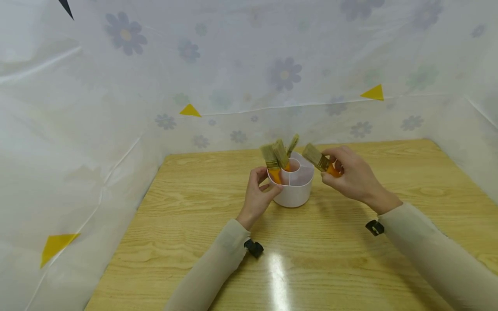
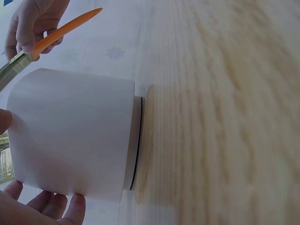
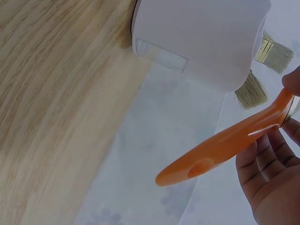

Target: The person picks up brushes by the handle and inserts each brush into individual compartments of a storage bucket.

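A white round organizer (image 1: 292, 198) with several compartments stands on the wooden table. My left hand (image 1: 258, 192) grips its left side, thumb at the near rim and fingers around the wall. Bristle-up in it stand paintbrushes: one with an orange handle (image 1: 271, 162) at the left, another (image 1: 281, 154) beside it and a third (image 1: 293, 144) toward the back. To the right of the organizer, my right hand (image 1: 352, 175) pinches another paintbrush (image 1: 320, 160) near its metal band. That brush's bristles point up and left; in the right wrist view its orange handle (image 3: 225, 143) hangs free beside the organizer.
The organizer stands toward the back of the wood-grain table (image 1: 218, 268). Flower-print plastic sheeting (image 1: 233, 65) rises behind it and at both sides. Yellow tape pieces (image 1: 372, 93) stick to the sheeting. A black clip (image 1: 254, 248) sits at the left cuff, another (image 1: 375, 227) at the right.
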`<state>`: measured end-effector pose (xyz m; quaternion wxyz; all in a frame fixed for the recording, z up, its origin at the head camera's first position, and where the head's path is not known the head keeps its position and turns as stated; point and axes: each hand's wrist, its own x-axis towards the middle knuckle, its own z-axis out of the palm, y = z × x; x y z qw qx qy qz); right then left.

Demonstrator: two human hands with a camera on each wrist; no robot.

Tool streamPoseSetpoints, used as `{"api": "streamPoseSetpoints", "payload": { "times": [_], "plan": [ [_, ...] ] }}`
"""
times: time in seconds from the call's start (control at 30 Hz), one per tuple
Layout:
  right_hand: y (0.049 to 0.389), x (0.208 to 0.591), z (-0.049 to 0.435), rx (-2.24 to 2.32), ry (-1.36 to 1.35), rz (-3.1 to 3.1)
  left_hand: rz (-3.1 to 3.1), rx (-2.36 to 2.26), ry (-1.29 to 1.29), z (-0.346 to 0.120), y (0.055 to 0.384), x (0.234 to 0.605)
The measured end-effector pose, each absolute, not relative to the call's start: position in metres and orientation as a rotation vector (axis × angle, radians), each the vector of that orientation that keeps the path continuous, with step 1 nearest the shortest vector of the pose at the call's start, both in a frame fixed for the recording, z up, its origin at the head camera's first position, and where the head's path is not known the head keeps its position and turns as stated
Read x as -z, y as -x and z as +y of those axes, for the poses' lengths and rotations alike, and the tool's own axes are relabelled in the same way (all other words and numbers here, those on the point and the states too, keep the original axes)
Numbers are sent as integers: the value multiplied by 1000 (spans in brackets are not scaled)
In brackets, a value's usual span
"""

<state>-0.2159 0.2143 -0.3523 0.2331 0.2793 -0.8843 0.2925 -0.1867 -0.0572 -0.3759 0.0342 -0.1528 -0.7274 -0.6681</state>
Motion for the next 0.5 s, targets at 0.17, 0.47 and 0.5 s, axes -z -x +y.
{"api": "streamPoseSetpoints", "payload": {
  "times": [0.17,0.47,0.5],
  "plan": [
    [216,351,210,-807,-785,-2407,-2236,2057,459,-56,186,375],
    [217,345,203,-828,-819,-2373,-2240,2053,458,-57,186,375],
    [217,344,202,-832,-825,-2369,-2239,2050,459,-57,186,375]
  ]
}}
